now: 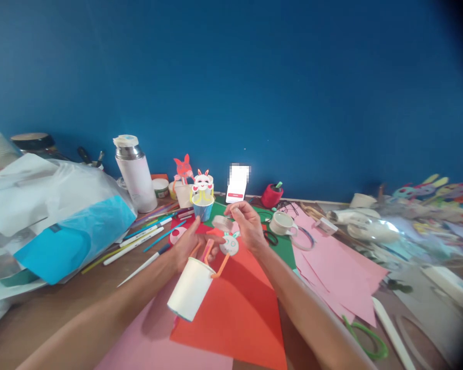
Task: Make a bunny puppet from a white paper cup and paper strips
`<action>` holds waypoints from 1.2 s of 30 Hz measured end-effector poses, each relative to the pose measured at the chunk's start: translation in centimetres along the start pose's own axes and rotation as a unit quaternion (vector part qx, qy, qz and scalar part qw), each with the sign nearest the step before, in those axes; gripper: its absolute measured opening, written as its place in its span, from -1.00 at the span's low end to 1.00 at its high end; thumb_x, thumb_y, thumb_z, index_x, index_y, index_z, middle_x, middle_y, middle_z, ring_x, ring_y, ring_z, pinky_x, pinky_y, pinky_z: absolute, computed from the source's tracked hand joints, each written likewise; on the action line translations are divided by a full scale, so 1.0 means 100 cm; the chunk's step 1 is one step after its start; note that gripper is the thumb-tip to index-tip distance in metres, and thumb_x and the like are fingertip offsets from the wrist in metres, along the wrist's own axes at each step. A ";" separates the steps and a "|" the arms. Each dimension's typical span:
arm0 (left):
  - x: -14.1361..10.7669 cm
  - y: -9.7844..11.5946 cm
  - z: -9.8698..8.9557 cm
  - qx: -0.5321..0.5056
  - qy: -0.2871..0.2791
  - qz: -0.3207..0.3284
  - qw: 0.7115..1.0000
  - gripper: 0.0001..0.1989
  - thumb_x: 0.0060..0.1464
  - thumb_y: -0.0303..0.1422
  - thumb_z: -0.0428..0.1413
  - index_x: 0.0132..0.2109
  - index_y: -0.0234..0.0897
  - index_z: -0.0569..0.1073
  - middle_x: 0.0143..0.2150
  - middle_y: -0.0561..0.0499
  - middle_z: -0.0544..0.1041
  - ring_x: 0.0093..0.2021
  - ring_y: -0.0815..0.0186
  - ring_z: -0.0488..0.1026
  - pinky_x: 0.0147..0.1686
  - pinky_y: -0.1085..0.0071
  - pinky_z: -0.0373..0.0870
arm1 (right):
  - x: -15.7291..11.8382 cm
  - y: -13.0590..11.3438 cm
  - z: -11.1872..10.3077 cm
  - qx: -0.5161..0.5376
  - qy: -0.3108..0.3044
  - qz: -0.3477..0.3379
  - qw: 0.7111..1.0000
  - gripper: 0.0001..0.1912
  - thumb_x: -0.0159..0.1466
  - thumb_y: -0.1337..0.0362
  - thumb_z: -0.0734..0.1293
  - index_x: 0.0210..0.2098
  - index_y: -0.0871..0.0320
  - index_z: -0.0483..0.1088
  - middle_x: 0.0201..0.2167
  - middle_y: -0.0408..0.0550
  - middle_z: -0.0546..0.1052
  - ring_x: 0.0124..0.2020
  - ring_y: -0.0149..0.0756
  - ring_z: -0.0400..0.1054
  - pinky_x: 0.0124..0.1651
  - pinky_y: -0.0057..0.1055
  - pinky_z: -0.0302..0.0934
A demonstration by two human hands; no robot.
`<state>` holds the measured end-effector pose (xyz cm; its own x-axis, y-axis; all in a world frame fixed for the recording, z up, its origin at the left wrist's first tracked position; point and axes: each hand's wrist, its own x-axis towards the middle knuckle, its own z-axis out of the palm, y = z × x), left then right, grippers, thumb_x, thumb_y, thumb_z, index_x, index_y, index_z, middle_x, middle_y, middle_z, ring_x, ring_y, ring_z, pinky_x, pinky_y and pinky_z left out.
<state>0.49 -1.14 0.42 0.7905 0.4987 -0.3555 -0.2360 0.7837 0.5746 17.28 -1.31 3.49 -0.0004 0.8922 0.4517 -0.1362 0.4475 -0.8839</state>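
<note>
Head view: your left hand point(193, 245) is partly closed at the mouth of the white cup point(190, 289), fingers curled in by the rim, holding it tilted over the orange-red sheet point(231, 313). Cup's mouth points up and away from you, base down toward you. Orange strips point(223, 267) bend up from the rim; the rabbit face point(229, 245) is by their upper end, just beside your left fingers. A pink strip point(207, 251) stands at the mouth.

Your right hand point(248, 224) is nearly closed, thumb and forefinger pinched together. Can't tell if anything is between the tips. Clear roll point(222, 222) is just beside them; contact unclear.

Beyond your hands: blue cup point(203, 211) with another rabbit figure point(202, 181), then the lit phone point(236, 187) upright near the wall. White mug point(281, 223) sits right of your right hand, pink sheets point(341, 267) nearer you. Markers point(133, 245) lie to your left, white flask point(136, 180) upright behind them. Far right is blurred.
</note>
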 end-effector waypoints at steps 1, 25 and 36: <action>-0.002 0.001 0.001 0.021 -0.003 -0.006 1.000 -0.34 -0.05 0.11 -0.17 -0.24 -0.46 0.43 -0.59 -0.07 0.41 -0.63 0.32 0.35 -0.63 0.45 0.21 | 0.001 0.000 -0.001 -0.005 0.005 0.006 1.000 -0.88 0.18 0.24 0.23 -0.43 0.14 0.32 -0.47 -0.15 0.39 -0.40 -0.42 0.26 -0.29 -0.48 0.15; -0.006 0.002 0.014 0.142 0.058 0.131 0.979 -0.85 -0.01 -0.47 0.04 -0.24 -0.37 0.43 -0.52 0.02 0.40 -0.58 0.40 0.34 -0.53 0.38 0.38 | 0.001 0.006 0.001 -0.118 0.010 0.090 0.989 -0.87 0.11 0.24 0.24 -0.42 0.16 0.37 -0.49 -0.16 0.43 -0.52 -0.46 0.26 -0.48 -0.54 0.14; -0.006 -0.001 0.016 0.103 0.081 0.105 0.986 -0.74 0.00 -0.45 0.04 -0.13 -0.42 0.42 -0.18 -0.18 0.49 -0.58 0.44 0.36 -0.55 0.42 0.40 | -0.005 0.011 0.011 -0.143 0.008 0.072 0.987 -0.84 0.09 0.22 0.24 -0.43 0.17 0.40 -0.50 -0.16 0.44 -0.49 -0.43 0.28 -0.41 -0.51 0.17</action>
<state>0.94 -2.13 1.80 0.6316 0.7074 -0.3172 -0.2511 0.5738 0.7796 16.04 -1.37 2.43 0.0158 0.9476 0.3190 0.1501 0.3131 -0.9378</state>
